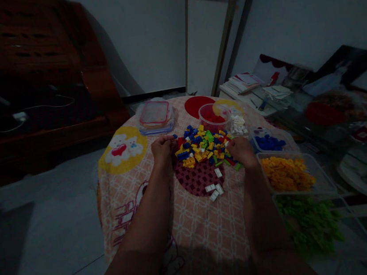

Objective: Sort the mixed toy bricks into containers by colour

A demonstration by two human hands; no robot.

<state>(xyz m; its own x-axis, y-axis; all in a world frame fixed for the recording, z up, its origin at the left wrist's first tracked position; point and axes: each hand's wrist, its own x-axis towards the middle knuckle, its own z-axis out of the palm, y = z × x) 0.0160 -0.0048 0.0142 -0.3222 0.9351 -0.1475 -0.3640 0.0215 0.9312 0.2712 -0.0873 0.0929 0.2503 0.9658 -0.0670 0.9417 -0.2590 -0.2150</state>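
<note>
Hands out wide of each other: L hand (163, 150), fingers narrow, blue brick (175, 136) right at the tips; R hand (243, 150) narrow too, white brick (227, 143) by its tips. Gripped or not? Can't tell, too dim. Big stuff 1st: tablecloth (212, 236), and one forearm drag could ruck it, shifting everything on top. R side, green-brick box (354, 232), R forearm (267, 216) close alongside; elbow swings out, poss. spill. Yellow-brick box (324, 178) next up, same risk. Mid-table, mixed brick pile (201, 146) b/w the hands, heaped loose, so a hard rake prob. scatters it. Blue-brick box (290, 143), then red-brick tub (215, 126): quick R reach could clip either. Tiniest: loose white bricks (214, 194) on the near side, easily knocked by a wrist.
</note>
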